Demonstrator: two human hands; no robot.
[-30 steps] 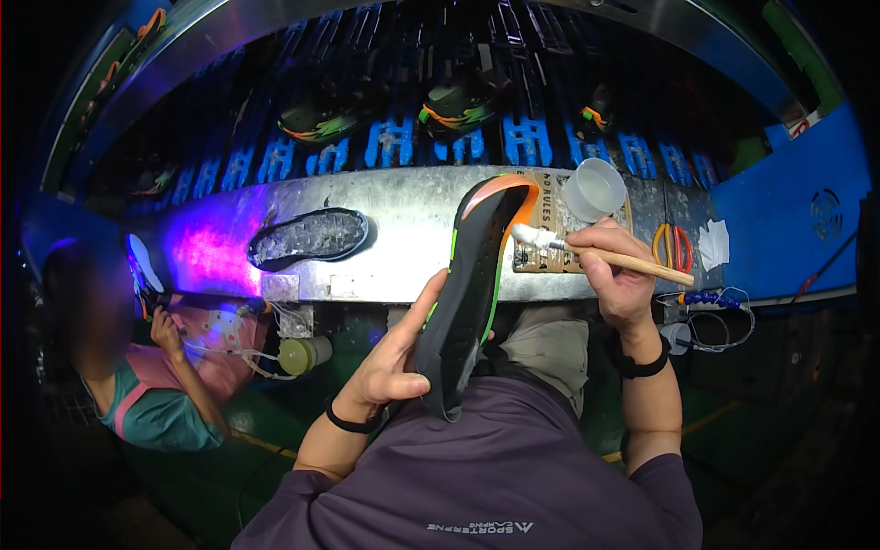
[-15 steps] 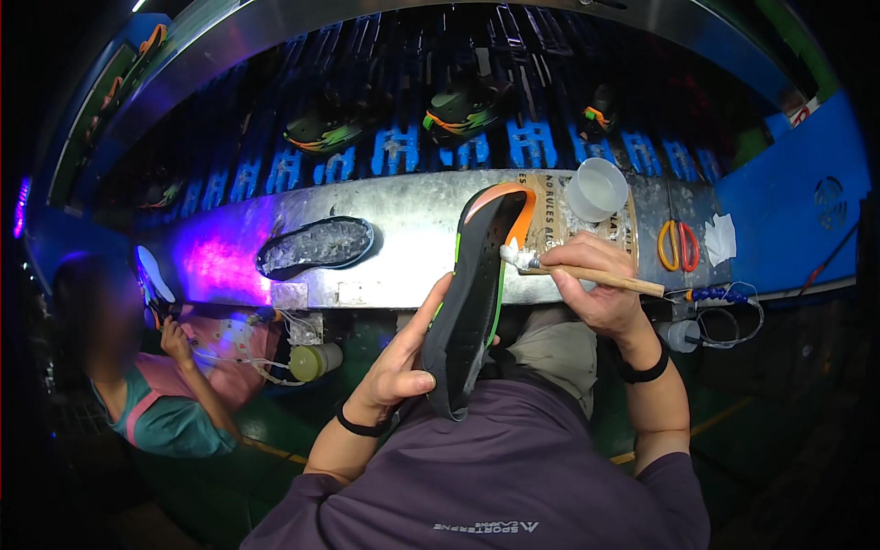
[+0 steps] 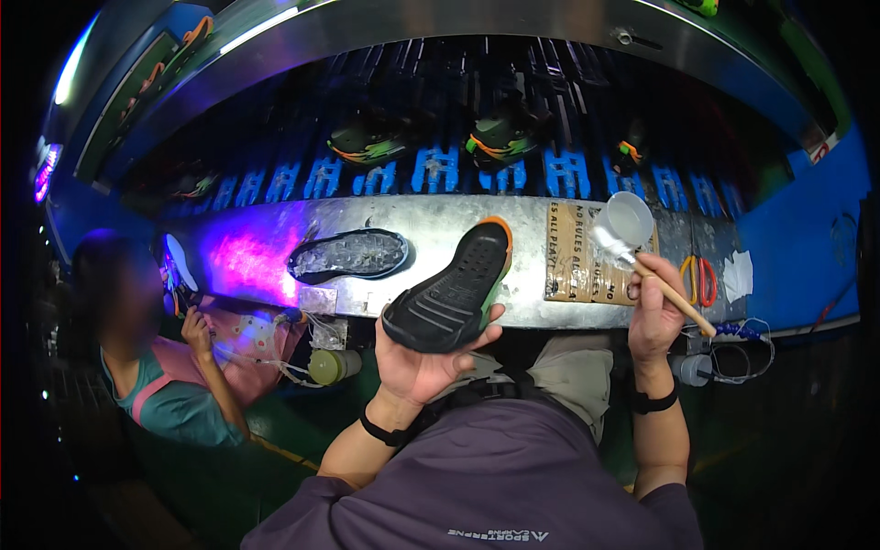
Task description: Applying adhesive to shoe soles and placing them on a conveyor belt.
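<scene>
A black shoe sole (image 3: 445, 298) with an orange and green rim rests across my left hand (image 3: 422, 362), its inner face up and its orange end pointing away from me. My left fingers and thumb hold it from below and at the side. In my right hand (image 3: 658, 312) is a wooden-handled brush (image 3: 680, 298), pinched near the bristles. Its white bristle end is beside the translucent plastic cup (image 3: 628, 220); whether they touch I cannot tell. Left of the sole I hold, another dark sole (image 3: 350, 255) lies on the metal bench (image 3: 440, 213).
A brown cardboard piece (image 3: 570, 266) lies under the cup. Scissors with orange and red handles (image 3: 706, 280) and a white scrap (image 3: 737, 275) are to the right. Beyond the bench, shoe uppers (image 3: 502, 137) sit among blue holders (image 3: 435, 170). At left, a co-worker (image 3: 174, 394) holds a sole.
The brush has moved from the sole's orange rim rightward to the cup. My left hand has turned the sole from edge-on to face up and shifted its grip to underneath.
</scene>
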